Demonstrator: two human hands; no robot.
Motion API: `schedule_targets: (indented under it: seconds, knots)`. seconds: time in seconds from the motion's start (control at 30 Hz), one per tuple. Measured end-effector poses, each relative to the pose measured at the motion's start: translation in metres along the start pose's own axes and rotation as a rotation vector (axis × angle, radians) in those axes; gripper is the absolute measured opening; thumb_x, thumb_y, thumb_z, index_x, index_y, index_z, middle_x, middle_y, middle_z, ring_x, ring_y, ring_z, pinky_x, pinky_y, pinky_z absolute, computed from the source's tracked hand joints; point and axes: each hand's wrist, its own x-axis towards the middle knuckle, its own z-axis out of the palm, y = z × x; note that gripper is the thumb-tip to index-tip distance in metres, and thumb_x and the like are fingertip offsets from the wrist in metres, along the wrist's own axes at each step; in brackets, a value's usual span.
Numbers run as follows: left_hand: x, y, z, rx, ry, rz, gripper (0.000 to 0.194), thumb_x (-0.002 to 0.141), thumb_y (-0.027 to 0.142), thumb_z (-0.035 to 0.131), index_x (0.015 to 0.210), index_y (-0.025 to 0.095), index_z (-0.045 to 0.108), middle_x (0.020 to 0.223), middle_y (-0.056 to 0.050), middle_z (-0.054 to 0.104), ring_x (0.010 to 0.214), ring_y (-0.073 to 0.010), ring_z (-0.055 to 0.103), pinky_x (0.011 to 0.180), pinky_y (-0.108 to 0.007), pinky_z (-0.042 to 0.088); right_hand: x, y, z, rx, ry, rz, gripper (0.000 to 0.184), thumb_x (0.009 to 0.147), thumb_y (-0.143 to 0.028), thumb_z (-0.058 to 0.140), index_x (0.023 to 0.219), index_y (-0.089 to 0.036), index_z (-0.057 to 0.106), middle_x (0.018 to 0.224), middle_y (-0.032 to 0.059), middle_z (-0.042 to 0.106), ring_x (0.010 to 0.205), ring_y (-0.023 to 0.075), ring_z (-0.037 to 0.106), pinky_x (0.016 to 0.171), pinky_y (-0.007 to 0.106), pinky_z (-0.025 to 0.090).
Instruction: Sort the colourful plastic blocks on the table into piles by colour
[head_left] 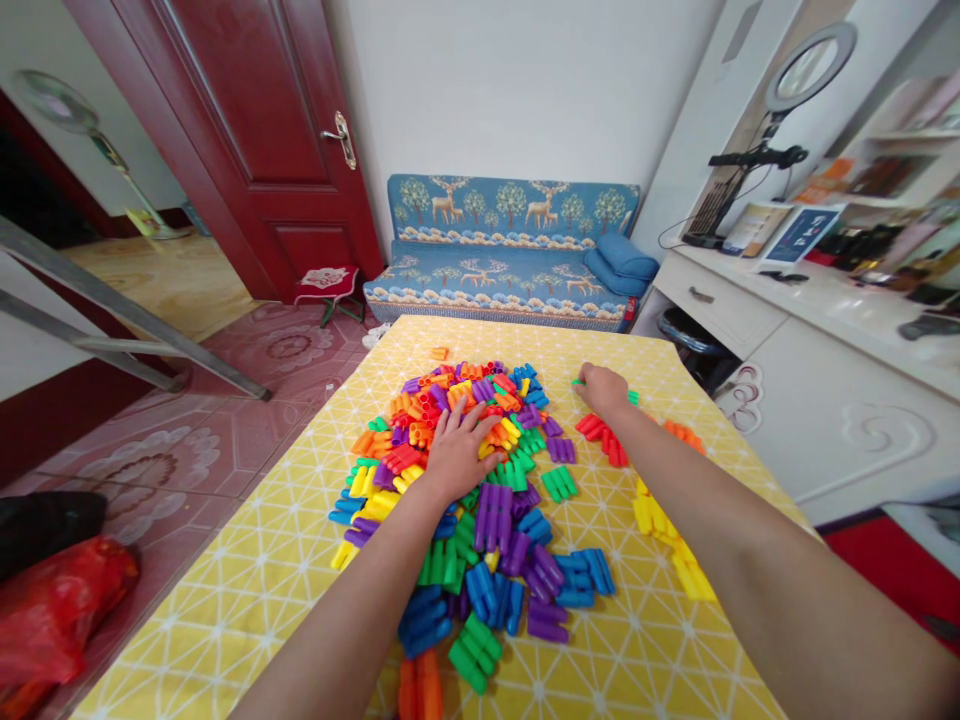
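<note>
As your two hands work well apart over the cloth-covered counter (247, 600), the tube-shaped plastic building blocks divide into one mixed heap and several single-colour groups.

Item: left hand (459, 450). Palm down on the mixed heap (495, 515), fingers spread; you show no grip on any single block.

Item: right hand (604, 388). Fingers curled together on a green block (577, 382), one end showing at your fingertips, the remainder hidden. A second bit of green (634, 397) shows just beyond your wrist; whether it joins the first, you cannot tell from this view.

Item: mixed heap. Purple, blue, green, yellow, orange and red, at the counter's middle, beneath and around your left hand.

Item: single-colour groups, right of the heap. Red group (615, 450), just beside your right forearm; yellow group (660, 525), nearer you, partly behind that forearm; orange group (684, 436), on the forearm's far side.

Item: strays. One loose green block (559, 484), between heap and yellow group; one orange block (439, 353), past the heap's far edge.

Step in hand, as judged: you are placing green among the sorted colours. The next move seems to call for laying that block flat and easing your fingers off without nudging the red.
</note>
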Motion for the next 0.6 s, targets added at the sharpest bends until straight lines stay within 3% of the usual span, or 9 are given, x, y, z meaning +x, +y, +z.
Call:
schedule_targets:
  seconds: [0.27, 0.43, 0.6]
  knots:
    - [0.0, 0.0, 0.0, 0.002, -0.006, 0.007, 0.058, 0.085, 0.053, 0.055, 0.139, 0.033, 0.047, 0.155, 0.002, 0.035, 0.147, -0.0293, 0.015, 0.118, -0.053, 0.015, -0.019, -0.009, -0.006, 0.024, -0.02, -0.123, 0.023, 0.087, -0.026, 0.053, 0.095, -0.018, 0.073, 0.113, 0.0124, 0.065, 0.113, 0.0249, 0.053, 0.084, 0.03, 0.043]
    - [0.0, 0.001, -0.002, 0.0, -0.003, 0.008, 0.058, 0.085, 0.053, 0.055, 0.139, 0.034, 0.046, 0.155, 0.003, 0.035, 0.147, -0.029, 0.015, 0.118, -0.052, 0.015, -0.029, -0.016, -0.025, 0.053, -0.045, -0.127, 0.028, 0.089, -0.031, 0.051, 0.101, -0.02, 0.074, 0.112, 0.0116, 0.067, 0.112, 0.026, 0.055, 0.085, 0.031, 0.044]
    - [0.0, 0.001, -0.002, -0.004, -0.008, 0.006, 0.06, 0.085, 0.052, 0.056, 0.141, 0.034, 0.045, 0.155, 0.002, 0.035, 0.147, -0.0295, 0.016, 0.118, -0.052, 0.016, -0.064, -0.028, -0.035, 0.102, -0.116, -0.197, 0.025, 0.089, -0.035, 0.052, 0.099, -0.027, 0.073, 0.103, 0.0043, 0.072, 0.098, 0.0215, 0.063, 0.075, 0.027, 0.044]
